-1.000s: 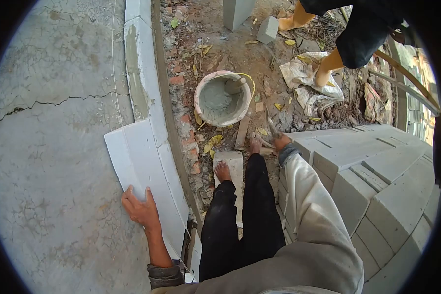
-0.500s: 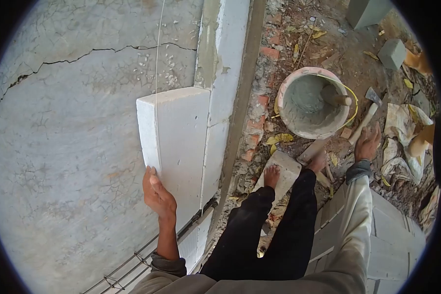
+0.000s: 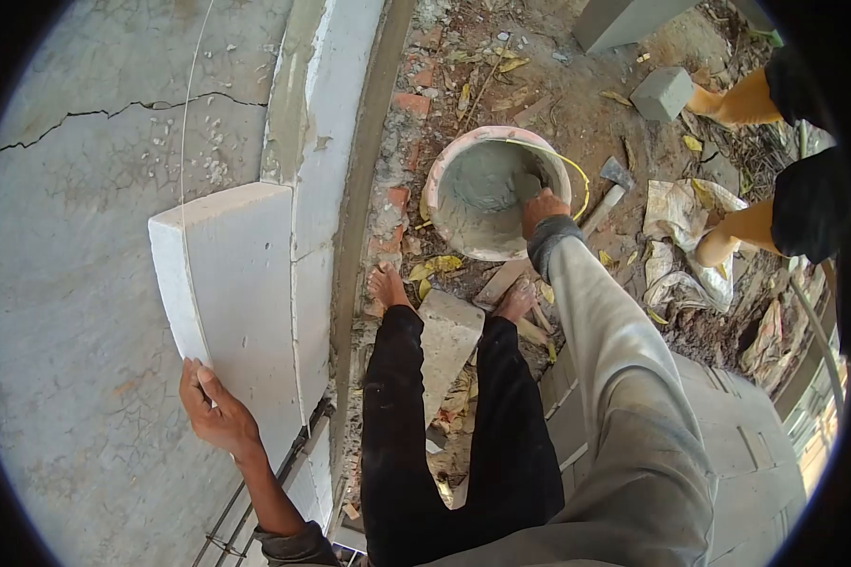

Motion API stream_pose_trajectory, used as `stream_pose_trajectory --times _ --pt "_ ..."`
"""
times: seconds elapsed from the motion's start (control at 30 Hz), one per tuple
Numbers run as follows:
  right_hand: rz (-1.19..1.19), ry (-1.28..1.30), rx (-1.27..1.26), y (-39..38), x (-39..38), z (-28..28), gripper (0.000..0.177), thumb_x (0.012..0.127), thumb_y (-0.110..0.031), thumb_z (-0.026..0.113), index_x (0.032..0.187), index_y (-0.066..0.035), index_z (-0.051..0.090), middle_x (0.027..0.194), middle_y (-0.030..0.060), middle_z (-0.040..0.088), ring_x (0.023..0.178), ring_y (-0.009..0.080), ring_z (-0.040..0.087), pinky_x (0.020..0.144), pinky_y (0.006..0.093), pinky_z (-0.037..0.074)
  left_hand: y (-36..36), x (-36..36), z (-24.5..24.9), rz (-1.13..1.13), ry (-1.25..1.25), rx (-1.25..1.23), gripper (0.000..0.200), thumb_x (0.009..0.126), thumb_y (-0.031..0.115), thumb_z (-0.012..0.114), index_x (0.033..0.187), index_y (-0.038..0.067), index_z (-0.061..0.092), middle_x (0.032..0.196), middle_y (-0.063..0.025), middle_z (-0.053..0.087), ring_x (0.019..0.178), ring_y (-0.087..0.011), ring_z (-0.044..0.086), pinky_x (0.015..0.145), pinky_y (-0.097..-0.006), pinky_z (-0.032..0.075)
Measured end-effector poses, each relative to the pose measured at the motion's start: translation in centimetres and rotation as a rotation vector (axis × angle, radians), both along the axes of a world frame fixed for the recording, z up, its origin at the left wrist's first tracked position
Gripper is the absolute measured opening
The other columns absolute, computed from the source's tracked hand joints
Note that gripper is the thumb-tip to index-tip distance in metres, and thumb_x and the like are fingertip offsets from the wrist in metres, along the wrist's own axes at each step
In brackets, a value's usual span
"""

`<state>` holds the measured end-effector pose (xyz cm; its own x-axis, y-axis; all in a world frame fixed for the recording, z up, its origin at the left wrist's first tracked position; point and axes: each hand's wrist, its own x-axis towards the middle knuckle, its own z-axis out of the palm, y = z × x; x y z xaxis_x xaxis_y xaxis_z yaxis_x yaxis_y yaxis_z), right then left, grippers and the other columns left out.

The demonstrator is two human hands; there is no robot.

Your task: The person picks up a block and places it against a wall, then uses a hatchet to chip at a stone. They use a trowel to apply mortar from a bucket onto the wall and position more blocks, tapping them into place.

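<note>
My right hand (image 3: 544,210) is closed around the handle of a trowel, reaching over the near right rim of a mortar bucket (image 3: 437,194). The trowel's blade (image 3: 526,187) shows in part against the wet grey mortar (image 3: 482,180); my fist hides the handle. On the left, my left hand (image 3: 219,414) has its fingers extended, with fingertips and thumb touching the left edge of a white block (image 3: 246,274). The block stands on the wall line, against the column. A thin string (image 3: 185,123) runs down to the block's top and along its face.
An axe-like hatchet (image 3: 616,175) lies right of the bucket, near a torn sack (image 3: 671,217). A grey block (image 3: 662,93) and another person's legs (image 3: 742,227) are at the right. Steel rebar (image 3: 227,529) sticks out below my left hand. Stacked blocks (image 3: 738,444) are behind my right arm.
My right hand has moved from beside the hatchet to the bucket and taken hold of the trowel. The view has swung right, bringing another person's legs into sight. My left hand stays at the block's edge.
</note>
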<state>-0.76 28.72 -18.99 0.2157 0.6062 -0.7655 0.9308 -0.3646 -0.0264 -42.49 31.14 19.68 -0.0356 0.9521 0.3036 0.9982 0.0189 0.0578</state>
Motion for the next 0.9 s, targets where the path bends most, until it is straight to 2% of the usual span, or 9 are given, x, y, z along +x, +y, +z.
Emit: stream_pose_trajectory --times 0.1,0.2,0.3,0.43,0.53,0.63,0.77,0.83,0.9 --pt "-0.046 0.183 0.042 -1.5 -0.1 3.2 0.037 0.092 -0.015 0.052 0.124 0.000 0.063 0.117 0.0226 0.065 0.115 0.0369 0.063 0.089 0.0436 0.055 -0.2 -0.5 -0.2 -0.049 -0.016 -0.004 0.035 0.101 0.023 0.058 0.114 -0.009 0.064 0.120 -0.0266 0.065 0.109 -0.0365 0.064 0.092 -0.0426 0.051" --pt "-0.329 0.158 0.074 -2.0 -3.4 2.0 0.049 0.090 -0.014 0.053 0.135 0.004 0.050 0.113 0.0280 0.065 0.099 0.0406 0.068 0.085 0.0468 0.056 -0.2 -0.2 -0.4 -0.066 -0.015 -0.014 0.037 0.101 0.023 0.058 0.118 -0.009 0.062 0.122 -0.0260 0.064 0.110 -0.0365 0.063 0.092 -0.0424 0.051" --pt "-0.213 0.157 0.205 -2.9 -6.8 -0.6 0.058 0.088 -0.012 0.055 0.141 0.007 0.040 0.106 0.0299 0.066 0.089 0.0410 0.070 0.079 0.0468 0.058 -0.3 -0.4 -0.5 -0.070 -0.003 -0.031 0.040 0.099 0.025 0.061 0.122 -0.008 0.060 0.125 -0.0248 0.062 0.111 -0.0352 0.062 0.093 -0.0420 0.051" --pt "-0.186 0.384 0.291 -5.3 -6.1 -0.1 0.061 0.091 -0.027 0.061 0.144 -0.005 0.041 0.110 0.0291 0.066 0.099 0.0445 0.067 0.087 0.0494 0.054 -0.2 -0.5 -0.5 -0.077 0.044 -0.050 0.041 0.099 0.026 0.061 0.122 -0.008 0.059 0.127 -0.0254 0.060 0.113 -0.0351 0.061 0.092 -0.0411 0.051" --pt "-0.315 0.547 0.417 -7.6 -4.1 -0.5 0.062 0.090 -0.033 0.063 0.144 -0.009 0.042 0.115 0.0280 0.065 0.105 0.0463 0.064 0.091 0.0509 0.051 -0.3 -0.7 -0.6 -0.081 -0.009 -0.045 0.041 0.100 0.026 0.060 0.122 -0.009 0.059 0.128 -0.0262 0.059 0.113 -0.0354 0.061 0.091 -0.0411 0.051" --pt "-0.426 0.611 0.432 -10.8 -2.2 2.4 0.061 0.087 -0.030 0.064 0.139 -0.004 0.046 0.116 0.0282 0.065 0.107 0.0473 0.061 0.090 0.0515 0.050 -0.2 -0.6 -0.2 -0.063 -0.023 -0.067 0.042 0.099 0.026 0.060 0.122 -0.009 0.059 0.129 -0.0266 0.059 0.114 -0.0358 0.060 0.091 -0.0417 0.051" --pt "-0.368 0.476 0.537 -15.6 -1.4 1.1 0.055 0.082 -0.027 0.065 0.128 0.001 0.055 0.110 0.0301 0.065 0.103 0.0484 0.062 0.088 0.0513 0.050 -0.4 -0.3 -0.2 -0.052 -0.034 -0.081 0.045 0.098 0.028 0.063 0.122 -0.009 0.058 0.128 -0.0272 0.059 0.114 -0.0375 0.060 0.094 -0.0438 0.049" --pt "-0.480 0.545 0.649 -14.2 -1.4 1.6 0.052 0.079 -0.026 0.065 0.122 0.003 0.059 0.108 0.0306 0.065 0.101 0.0485 0.063 0.088 0.0511 0.050 0.1 -0.2 -0.3 -0.045 -0.033 -0.066 0.046 0.097 0.028 0.064 0.122 -0.010 0.058 0.128 -0.0280 0.058 0.115 -0.0395 0.059 0.096 -0.0453 0.048" --pt "-0.510 0.612 0.581 -13.6 -1.0 1.9 0.047 0.079 -0.024 0.065 0.116 0.003 0.060 0.101 0.0288 0.066 0.095 0.0459 0.065 0.085 0.0483 0.051 -0.2 0.0 0.0 -0.018 -0.031 -0.075 0.047 0.096 0.028 0.065 0.122 -0.010 0.057 0.128 -0.0290 0.058 0.115 -0.0418 0.059 0.097 -0.0470 0.047"
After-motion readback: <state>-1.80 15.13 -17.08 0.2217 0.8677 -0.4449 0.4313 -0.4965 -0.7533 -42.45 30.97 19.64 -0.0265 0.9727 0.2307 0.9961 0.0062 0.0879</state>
